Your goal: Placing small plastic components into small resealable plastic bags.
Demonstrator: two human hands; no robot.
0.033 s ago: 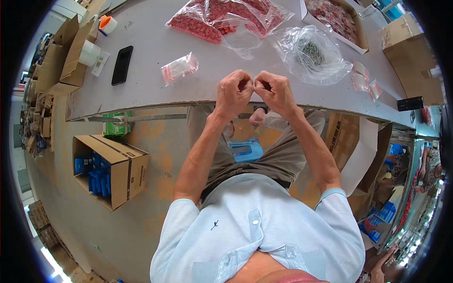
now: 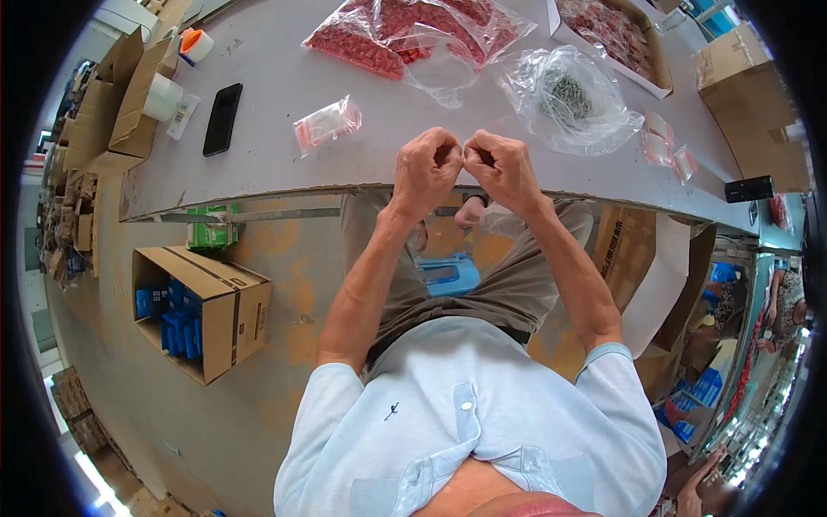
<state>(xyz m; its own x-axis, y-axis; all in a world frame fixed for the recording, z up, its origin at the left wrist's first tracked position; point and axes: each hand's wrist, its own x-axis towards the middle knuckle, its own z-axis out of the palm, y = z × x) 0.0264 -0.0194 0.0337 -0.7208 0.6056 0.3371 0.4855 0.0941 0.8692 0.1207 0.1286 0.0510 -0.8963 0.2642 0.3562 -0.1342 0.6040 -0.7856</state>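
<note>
As the scene is viewed from above, the table (image 2: pixel 258 172) carries along its left edge an open cardboard box (image 2: pixel 131 125), with a white roll (image 2: pixel 162 97) against it. A black phone (image 2: pixel 223 120) lies in from the near-left corner. Next, set back from the near edge, is a packet of small clear bags (image 2: pixel 328 126); it is judged light, limp and slick, and best pinched flat at one end. Toward the far edge, a large clear bag of red pieces (image 2: pixel 357 53) lies spread out; the load appears loose and would probably shift if lifted, so support from below is advised.

The left hand (image 2: pixel 427 170) is at the middle of the near edge, fingers curled in, leaving only a narrow hollow. The right hand (image 2: pixel 502 170) faces it just beside, curled likewise. Whether the fingertips hold anything cannot be determined; any item there is hidden and presumably small.

Right of the hands and further in, a clear bag of metal pieces (image 2: pixel 566 96) lies with its film spread. The film looks soft and slippery, the contents stiff and probably heavy for their bulk; gathered film is the recommended hold. An open carton (image 2: pixel 659 67) occupies the far-right corner. Small clear packets (image 2: pixel 658 140) lie toward the right edge, and a black oblong object (image 2: pixel 749 189) rests by the near-right corner.
</note>
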